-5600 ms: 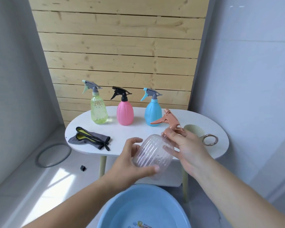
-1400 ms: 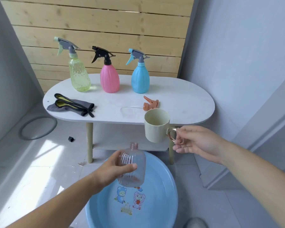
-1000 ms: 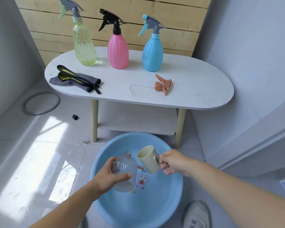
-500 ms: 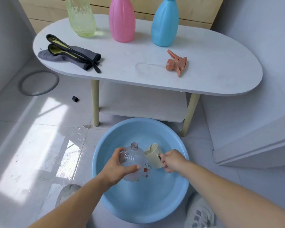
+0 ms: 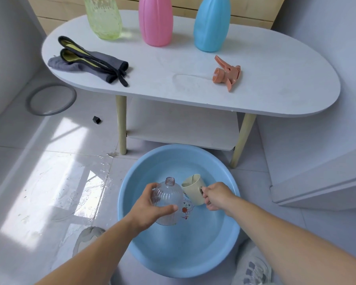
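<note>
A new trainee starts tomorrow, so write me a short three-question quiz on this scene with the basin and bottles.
1. True or false: the clear bottle in the left hand is capped.
2. What does the right hand grip over the blue basin? A) a grey cloth B) the beige mug C) a pink bottle
3. Where does the orange spray head lie?
Key: 1 false, its neck is open. 2 B. 3 On the white table.

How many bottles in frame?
4. Green bottle, pink bottle and blue bottle stand along the table's back edge, tops cropped; the clear bottle is held in the left hand over the basin.
</note>
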Action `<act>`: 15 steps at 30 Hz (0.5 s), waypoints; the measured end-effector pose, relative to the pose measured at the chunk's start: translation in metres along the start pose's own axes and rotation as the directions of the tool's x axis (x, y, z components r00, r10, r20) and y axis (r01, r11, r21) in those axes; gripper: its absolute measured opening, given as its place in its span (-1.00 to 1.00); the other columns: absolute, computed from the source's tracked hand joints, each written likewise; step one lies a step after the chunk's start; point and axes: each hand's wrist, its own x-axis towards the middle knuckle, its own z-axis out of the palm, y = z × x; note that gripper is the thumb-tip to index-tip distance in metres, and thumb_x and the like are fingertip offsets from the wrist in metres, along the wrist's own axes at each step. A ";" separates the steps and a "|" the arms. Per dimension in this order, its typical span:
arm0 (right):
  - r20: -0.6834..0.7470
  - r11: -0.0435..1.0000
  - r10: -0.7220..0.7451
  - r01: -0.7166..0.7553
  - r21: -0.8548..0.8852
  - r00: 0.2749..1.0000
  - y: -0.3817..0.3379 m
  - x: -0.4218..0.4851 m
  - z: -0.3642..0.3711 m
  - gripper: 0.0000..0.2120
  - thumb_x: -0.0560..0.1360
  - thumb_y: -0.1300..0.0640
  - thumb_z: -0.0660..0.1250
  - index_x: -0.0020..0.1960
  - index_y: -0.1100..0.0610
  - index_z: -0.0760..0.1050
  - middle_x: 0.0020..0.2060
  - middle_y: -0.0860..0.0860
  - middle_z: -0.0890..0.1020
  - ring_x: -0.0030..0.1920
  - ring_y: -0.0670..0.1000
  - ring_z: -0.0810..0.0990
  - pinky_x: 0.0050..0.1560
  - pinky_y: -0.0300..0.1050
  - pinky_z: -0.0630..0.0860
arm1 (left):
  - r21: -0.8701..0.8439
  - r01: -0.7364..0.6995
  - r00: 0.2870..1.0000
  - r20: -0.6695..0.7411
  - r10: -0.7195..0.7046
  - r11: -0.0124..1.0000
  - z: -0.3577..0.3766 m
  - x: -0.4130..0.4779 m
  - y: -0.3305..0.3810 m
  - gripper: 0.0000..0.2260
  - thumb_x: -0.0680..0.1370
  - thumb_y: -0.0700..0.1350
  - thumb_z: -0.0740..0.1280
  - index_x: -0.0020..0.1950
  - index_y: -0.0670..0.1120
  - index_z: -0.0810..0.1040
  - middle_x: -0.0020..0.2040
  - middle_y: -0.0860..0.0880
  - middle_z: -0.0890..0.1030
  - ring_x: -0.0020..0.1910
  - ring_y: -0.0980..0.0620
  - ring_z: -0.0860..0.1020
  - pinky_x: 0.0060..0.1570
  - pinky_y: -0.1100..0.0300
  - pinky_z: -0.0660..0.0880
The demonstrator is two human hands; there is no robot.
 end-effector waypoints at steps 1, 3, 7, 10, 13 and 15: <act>0.001 1.000 0.000 0.000 0.001 1.000 0.000 0.000 0.000 -0.74 0.60 0.14 0.29 -0.23 0.22 0.48 -0.39 0.10 0.45 -0.41 0.03 0.36 -0.43 -0.19 0.34 | 0.001 0.002 1.000 0.000 -0.002 1.000 0.000 0.000 0.000 -0.06 0.10 0.20 0.72 0.40 0.13 0.39 0.29 0.01 0.61 0.24 0.04 0.64 0.34 -0.05 0.56; -0.002 1.000 0.001 -0.001 -0.001 1.000 -0.001 0.000 0.002 -0.74 0.60 0.14 0.29 -0.23 0.23 0.48 -0.39 0.11 0.46 -0.42 0.04 0.36 -0.42 -0.18 0.34 | 0.008 0.001 1.000 0.003 -0.001 1.000 0.000 -0.001 0.000 -0.05 0.09 0.22 0.72 0.40 0.13 0.39 0.29 0.01 0.61 0.23 0.04 0.64 0.34 -0.05 0.56; -0.014 1.000 0.002 -0.002 0.003 1.000 -0.003 -0.001 0.004 -0.75 0.60 0.16 0.28 -0.23 0.23 0.48 -0.38 0.11 0.46 -0.43 0.03 0.35 -0.42 -0.17 0.33 | 0.024 0.002 1.000 -0.002 -0.002 1.000 0.001 -0.001 0.001 -0.03 0.09 0.23 0.72 0.42 0.14 0.37 0.29 0.02 0.60 0.24 0.04 0.63 0.34 -0.05 0.56; -0.023 1.000 -0.006 0.006 0.006 1.000 -0.006 -0.001 0.003 -0.75 0.60 0.17 0.28 -0.23 0.23 0.48 -0.37 0.12 0.46 -0.43 0.03 0.37 -0.40 -0.16 0.35 | 0.034 0.001 1.000 -0.005 -0.001 0.999 0.001 -0.001 0.001 -0.04 0.11 0.23 0.71 0.42 0.14 0.37 0.30 0.02 0.59 0.25 0.05 0.62 0.35 -0.03 0.56; -0.027 0.999 -0.035 0.035 -0.008 0.999 -0.005 0.000 0.002 -0.75 0.61 0.13 0.27 -0.19 0.24 0.50 -0.35 0.12 0.50 -0.38 0.05 0.42 -0.37 -0.18 0.43 | 0.036 -0.004 1.000 -0.013 0.004 0.999 -0.001 -0.002 0.000 -0.03 0.10 0.22 0.69 0.43 0.12 0.37 0.29 0.02 0.59 0.26 0.04 0.60 0.34 0.00 0.55; -0.026 0.997 -0.070 0.069 -0.020 0.997 -0.002 -0.001 0.002 -0.73 0.62 0.09 0.26 -0.16 0.25 0.51 -0.33 0.12 0.53 -0.35 0.06 0.46 -0.32 -0.18 0.50 | 0.032 -0.012 1.000 -0.025 0.013 0.999 -0.003 -0.004 0.001 -0.04 0.10 0.21 0.69 0.42 0.11 0.37 0.29 0.01 0.59 0.25 0.04 0.61 0.34 0.01 0.55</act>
